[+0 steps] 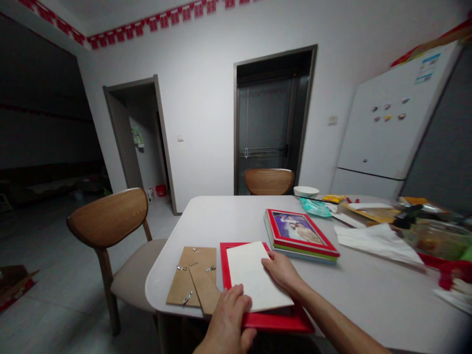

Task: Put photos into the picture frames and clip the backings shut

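Note:
A red picture frame [275, 322] lies at the table's near edge. Inside it, skewed and a little off the frame's sides, is a blank white rectangular sheet [254, 275]; I cannot tell if it is paper or thin board. My right hand [282, 270] pinches the sheet's right edge, thumb on top. Over the frame's near left corner, my left hand [230, 317] curls its fingers, their tips touching the sheet's edge, thumb by the near side. Just left lies a brown frame backing board [180, 280] with metal clips, its loose stand leg [204, 285] angled across it.
Beyond my right hand is a stack of frames, topped by a red framed photo [300, 228]. Tissues [378, 241], a teal packet [315, 207], a white bowl [306, 191] and a clear container [437, 238] crowd the right side. Wooden chairs [110, 216] stand left and behind.

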`<state>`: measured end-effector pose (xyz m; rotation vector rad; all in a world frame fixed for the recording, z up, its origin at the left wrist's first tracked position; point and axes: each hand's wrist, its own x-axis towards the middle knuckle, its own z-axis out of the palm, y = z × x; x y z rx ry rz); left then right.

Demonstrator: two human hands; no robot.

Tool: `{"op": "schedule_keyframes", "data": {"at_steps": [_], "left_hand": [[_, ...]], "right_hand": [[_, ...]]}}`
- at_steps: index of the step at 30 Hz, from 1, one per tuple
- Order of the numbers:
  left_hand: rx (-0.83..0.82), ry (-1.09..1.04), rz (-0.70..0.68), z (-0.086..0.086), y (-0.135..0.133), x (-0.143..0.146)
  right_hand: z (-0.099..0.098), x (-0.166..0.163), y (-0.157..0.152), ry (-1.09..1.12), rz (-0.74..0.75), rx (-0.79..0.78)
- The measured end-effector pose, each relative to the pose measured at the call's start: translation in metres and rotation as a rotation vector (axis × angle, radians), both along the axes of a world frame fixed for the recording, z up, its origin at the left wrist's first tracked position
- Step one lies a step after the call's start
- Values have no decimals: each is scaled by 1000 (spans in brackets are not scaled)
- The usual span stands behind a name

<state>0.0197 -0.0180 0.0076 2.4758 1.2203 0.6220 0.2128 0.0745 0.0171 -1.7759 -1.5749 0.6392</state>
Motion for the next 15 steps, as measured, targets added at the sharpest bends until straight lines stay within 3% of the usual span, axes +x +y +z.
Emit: {"op": "schedule_keyframes", "data": {"at_steps": [8, 12, 15], "left_hand": [[-18, 101, 2, 10, 0, -1], [-27, 90, 3, 13, -4, -9], [-4, 77, 38, 11, -2, -34]], "right_hand": [[0, -10, -19, -446, -32, 52], [-3, -14, -23, -534, -7, 90], [2, -25, -27, -545, 59, 121]]}}
